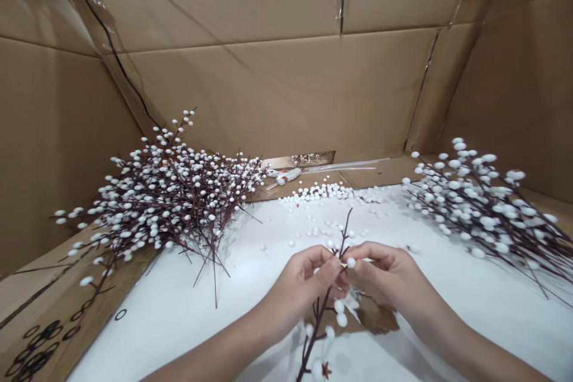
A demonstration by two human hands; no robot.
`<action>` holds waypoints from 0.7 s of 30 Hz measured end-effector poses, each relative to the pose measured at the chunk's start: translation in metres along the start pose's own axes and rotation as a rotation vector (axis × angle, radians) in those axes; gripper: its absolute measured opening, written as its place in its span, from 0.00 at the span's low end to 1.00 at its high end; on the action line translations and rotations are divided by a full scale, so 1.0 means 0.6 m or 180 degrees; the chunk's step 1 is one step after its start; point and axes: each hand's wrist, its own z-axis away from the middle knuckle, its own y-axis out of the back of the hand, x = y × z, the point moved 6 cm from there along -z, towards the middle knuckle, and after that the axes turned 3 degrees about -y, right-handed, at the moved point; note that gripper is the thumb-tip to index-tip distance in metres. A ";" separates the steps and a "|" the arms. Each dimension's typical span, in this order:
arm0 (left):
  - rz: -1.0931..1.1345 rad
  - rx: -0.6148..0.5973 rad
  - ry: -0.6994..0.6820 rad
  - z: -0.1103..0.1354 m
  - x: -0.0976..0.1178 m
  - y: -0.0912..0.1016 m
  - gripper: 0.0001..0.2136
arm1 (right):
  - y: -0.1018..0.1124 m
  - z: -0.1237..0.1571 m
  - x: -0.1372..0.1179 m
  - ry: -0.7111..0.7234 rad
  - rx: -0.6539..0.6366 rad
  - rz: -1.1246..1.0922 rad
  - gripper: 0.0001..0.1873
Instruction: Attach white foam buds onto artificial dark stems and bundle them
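Observation:
My left hand [308, 280] is closed around a dark brown artificial berry branch [317, 327], thumb and fingers pinching its stem. The branch stands tilted, its bare tip pointing up and away from me. Against the same part of the stem, my right hand [394, 274] pinches a small white berry [351, 262] between thumb and forefinger. Some lower twigs carry white berries [341, 313], and a reddish-brown star-shaped piece [326, 370] shows near the bottom. Exactly where the right fingers meet the twig is partly hidden.
A large pile of berry branches [174, 197] lies left, another bunch [487, 209] right. Loose white berries [320, 192] are scattered behind my hands on the white board [188, 334]. Beyond sits a glue gun [289, 176]. Black rings [38, 346] lie front left. Cardboard walls [268, 89] enclose everything.

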 end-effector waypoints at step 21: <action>0.0112 0.0553 -0.0218 -0.009 -0.010 0.019 0.15 | 0.042 0.009 -0.015 -0.1113 0.0788 -0.1553 0.10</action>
